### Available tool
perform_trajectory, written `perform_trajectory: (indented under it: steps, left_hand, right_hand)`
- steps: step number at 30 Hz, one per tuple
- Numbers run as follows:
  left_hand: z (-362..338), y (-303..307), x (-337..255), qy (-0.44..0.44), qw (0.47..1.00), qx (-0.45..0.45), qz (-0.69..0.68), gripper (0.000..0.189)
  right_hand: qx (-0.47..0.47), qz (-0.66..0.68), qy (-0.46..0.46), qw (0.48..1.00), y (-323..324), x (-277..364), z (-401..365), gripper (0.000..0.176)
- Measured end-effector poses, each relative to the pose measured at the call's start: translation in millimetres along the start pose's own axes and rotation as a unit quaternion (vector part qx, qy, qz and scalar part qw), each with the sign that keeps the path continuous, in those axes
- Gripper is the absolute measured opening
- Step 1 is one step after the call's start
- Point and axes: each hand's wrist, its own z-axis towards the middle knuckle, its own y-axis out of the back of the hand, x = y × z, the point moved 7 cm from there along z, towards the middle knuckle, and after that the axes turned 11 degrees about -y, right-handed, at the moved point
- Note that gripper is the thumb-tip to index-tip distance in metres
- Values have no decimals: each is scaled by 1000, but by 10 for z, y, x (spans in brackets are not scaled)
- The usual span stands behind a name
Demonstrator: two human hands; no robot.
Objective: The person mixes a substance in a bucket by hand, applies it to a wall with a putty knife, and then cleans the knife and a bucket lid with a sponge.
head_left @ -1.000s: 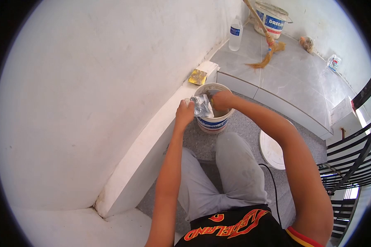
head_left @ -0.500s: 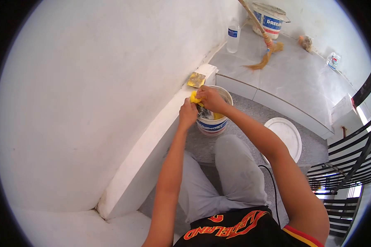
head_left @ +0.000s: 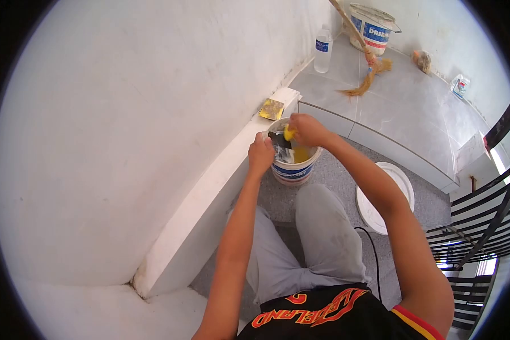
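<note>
A white paint bucket with a blue label stands before my knees, with yellow liquid or paint inside it. My right hand is closed on a soft yellow piece, like a sponge or rag, over the bucket's far side. My left hand is at the bucket's left rim, fingers closed; what they grip is hard to make out. Beside it, a dark, partly shiny object shows at the bucket's mouth. A yellow-stained flat square lies on the white ledge just beyond.
On the grey tiled step stand a water bottle, a larger bucket and a small jug. A straw broom leans there. A round white lid lies at right, near black railings. The wall rises at left.
My hands have moved apart. The yellow piece, between both hands before, has gone to the right with my right hand. My left hand has stayed near the bucket's left rim.
</note>
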Motion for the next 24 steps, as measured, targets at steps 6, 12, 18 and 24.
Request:
perform_trajectory:
  steps: [6,12,18,24]
  left_hand:
    - [-5,-9,-1,-11,999,-4,-33,22]
    - [-5,-9,-15,-1,1000,-5,7,23]
    - [-39,105,-171,50,994,10,94,26]
    - [-30,142,-238,93,987,38,127,29]
  right_hand:
    - [-95,125,24,987,-86,133,28,13]
    - [106,-70,-21,992,-325,-103,45,15]
    - [248,-219,-56,942,-821,-359,-17,18]
    - [351,-201,-123,906,-1172,-438,33,27]
